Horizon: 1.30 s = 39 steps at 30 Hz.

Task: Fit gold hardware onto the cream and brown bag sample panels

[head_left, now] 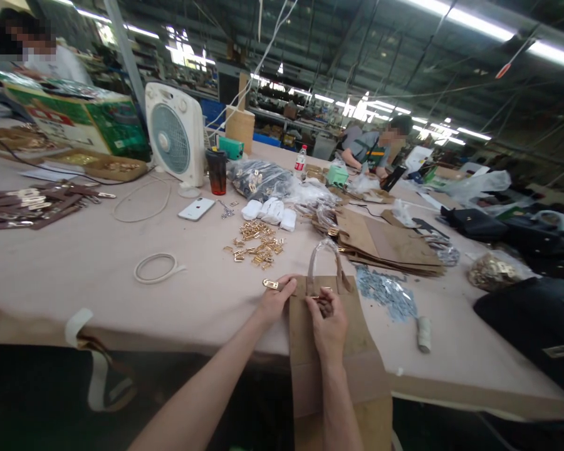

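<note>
A brown bag panel (305, 376) hangs over the table's front edge, with a plastic-wrapped handle (312, 266) looped at its top. My left hand (278, 299) is closed on the panel's upper left edge. At its fingertips a gold metal buckle plate (270, 284) sticks out to the left. My right hand (328, 316) is pinched at the base of the handle, fingers curled; small gold glints show at the fingertips, but what they grip is mostly hidden. Just beyond lies a loose pile of gold metal fittings (258, 247).
Stacked brown panels (385, 244) and bluish small pieces (388, 294) lie to the right, near a thread spool (423, 334) and black bags (536, 338). Left are a tape roll (155, 268), phone (196, 208), dark cup (216, 170) and fan (176, 134). A co-worker (369, 150) sits across.
</note>
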### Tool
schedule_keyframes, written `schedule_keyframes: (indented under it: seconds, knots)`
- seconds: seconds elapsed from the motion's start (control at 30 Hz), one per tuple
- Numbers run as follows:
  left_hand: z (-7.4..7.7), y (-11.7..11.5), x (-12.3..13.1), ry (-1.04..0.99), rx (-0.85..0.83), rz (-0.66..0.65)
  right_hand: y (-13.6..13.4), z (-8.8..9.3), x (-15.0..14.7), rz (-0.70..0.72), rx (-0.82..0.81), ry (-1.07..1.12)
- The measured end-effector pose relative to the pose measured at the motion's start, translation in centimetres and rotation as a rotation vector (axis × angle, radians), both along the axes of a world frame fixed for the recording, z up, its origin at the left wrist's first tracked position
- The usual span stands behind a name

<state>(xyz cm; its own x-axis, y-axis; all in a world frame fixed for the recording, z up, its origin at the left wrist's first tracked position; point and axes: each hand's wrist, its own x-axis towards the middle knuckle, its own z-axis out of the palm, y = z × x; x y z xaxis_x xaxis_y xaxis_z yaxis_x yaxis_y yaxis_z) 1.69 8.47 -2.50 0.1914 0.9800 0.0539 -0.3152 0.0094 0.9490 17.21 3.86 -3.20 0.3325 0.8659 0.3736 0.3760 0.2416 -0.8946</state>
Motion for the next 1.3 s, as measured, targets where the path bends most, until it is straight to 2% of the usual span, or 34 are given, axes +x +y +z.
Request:
schedule_keyframes:
  seconds: [0.2, 0.3, 0.53, 0.77, 1.03, 1.3]
  knots:
    - [0.0, -0.1, 0.0, 0.001, 0.020, -0.001, -0.5, 0.8, 0.2, 0.117, 0.174, -0.224]
    - [0.1, -0.3, -0.1, 0.026, 0.037, -0.008, -0.6, 0.9, 0.0, 0.134, 0.197, -0.294]
    - [0.6, -0.6, -0.2, 0.071, 0.043, 0.001, -0.7, -0.2, -0.1, -0.018, 0.088, -0.096]
    - [0.8, -0.6, -0.3, 0.109, 0.095, 0.017, -0.8, 0.7, 0.0, -0.004, 0.286, -0.365]
    - [0.7, -0.5, -0.3, 0.210, 0.144, 0.044, -1.4, 0.5, -0.1, 0.009, 0.203, -0.282]
    - [1.3, -1.0, -0.1, 0.276, 0.225, 0.049, -0.6, 0.6, -0.5, -0.001, 0.277, -0.326]
